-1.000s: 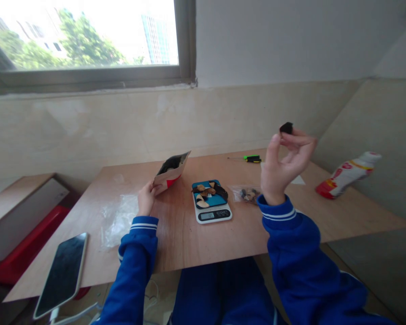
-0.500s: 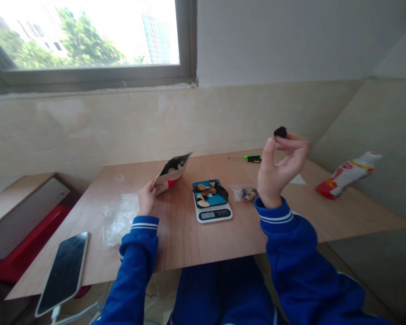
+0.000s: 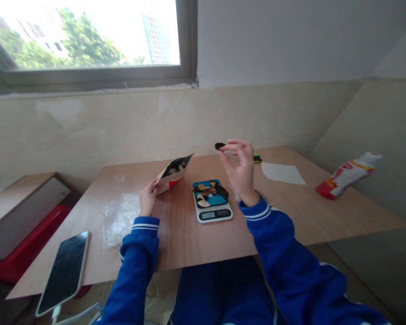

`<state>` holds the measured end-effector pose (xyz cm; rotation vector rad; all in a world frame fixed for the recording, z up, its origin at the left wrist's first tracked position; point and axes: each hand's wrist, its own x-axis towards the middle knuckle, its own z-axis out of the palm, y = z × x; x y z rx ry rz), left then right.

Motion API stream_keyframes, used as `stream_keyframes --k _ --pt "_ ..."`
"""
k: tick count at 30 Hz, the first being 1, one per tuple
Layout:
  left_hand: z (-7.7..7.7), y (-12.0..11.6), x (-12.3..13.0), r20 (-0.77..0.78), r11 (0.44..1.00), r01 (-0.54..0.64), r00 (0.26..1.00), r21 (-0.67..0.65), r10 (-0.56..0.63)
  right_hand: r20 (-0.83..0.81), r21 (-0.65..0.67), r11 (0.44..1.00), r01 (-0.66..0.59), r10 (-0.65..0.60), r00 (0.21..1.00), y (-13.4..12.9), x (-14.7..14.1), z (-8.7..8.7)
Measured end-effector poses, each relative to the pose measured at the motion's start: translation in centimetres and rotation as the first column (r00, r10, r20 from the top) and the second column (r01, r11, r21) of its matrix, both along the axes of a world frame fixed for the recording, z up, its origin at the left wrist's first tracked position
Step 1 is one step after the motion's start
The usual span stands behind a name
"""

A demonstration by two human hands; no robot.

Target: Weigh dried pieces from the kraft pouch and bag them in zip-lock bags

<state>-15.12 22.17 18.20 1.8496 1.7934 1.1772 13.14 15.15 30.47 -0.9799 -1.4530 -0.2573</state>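
My left hand (image 3: 148, 197) grips the near edge of an open paper pouch (image 3: 169, 183), which leans with its mouth up and has dried slices inside. Between the fingertips of my right hand (image 3: 240, 169) is a small dark dried piece (image 3: 219, 146), raised above the table to the right of the pouch. Below it stands a white kitchen scale (image 3: 215, 215) with a blue top. On the scale lie several dried slices (image 3: 205, 190), some brown, some pale, one dark. The display is too small to read.
Clear plastic bags (image 3: 122, 221) lie on the table (image 3: 179, 239) left of the scale. A phone (image 3: 63, 271) with a cable is at the front left. Toward the right are a white paper (image 3: 282, 173), a red-and-white bottle (image 3: 348, 175) and partly hidden screwdrivers (image 3: 257, 159).
My right hand has moved left with the dark piece, from the right side to nearly above the scale. It uncovers the white paper. My left hand and the pouch have barely shifted.
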Motion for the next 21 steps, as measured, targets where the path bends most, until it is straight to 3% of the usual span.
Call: stream_keyframes --k 8,12,14,18,21 --pt "-0.1 0.0 -0.2 0.003 1.0 0.02 1.0 -0.003 -0.02 0.259 -0.157 0.981 -0.116 0.155 0.953 3.5 -3.1 -1.4" --pt "-0.1 0.0 -0.2 0.006 1.0 0.026 1.0 -0.007 -0.026 0.389 -0.3 0.942 -0.152 0.266 0.882 4.9 -3.8 -1.4" --pt "-0.1 0.0 -0.2 0.008 1.0 0.024 1.0 -0.01 -0.024 0.393 -0.323 0.929 -0.182 0.306 0.867 5.1 -3.3 -1.3" --pt "0.1 0.0 -0.2 0.016 1.0 0.018 1.0 -0.012 -0.018 0.263 -0.36 0.91 -0.207 0.312 0.913 5.2 -0.6 -2.1" --pt "0.2 0.0 -0.1 0.027 1.0 0.008 1.0 -0.017 -0.008 0.324 -0.543 0.837 -0.057 0.272 0.906 5.6 1.8 -4.2"
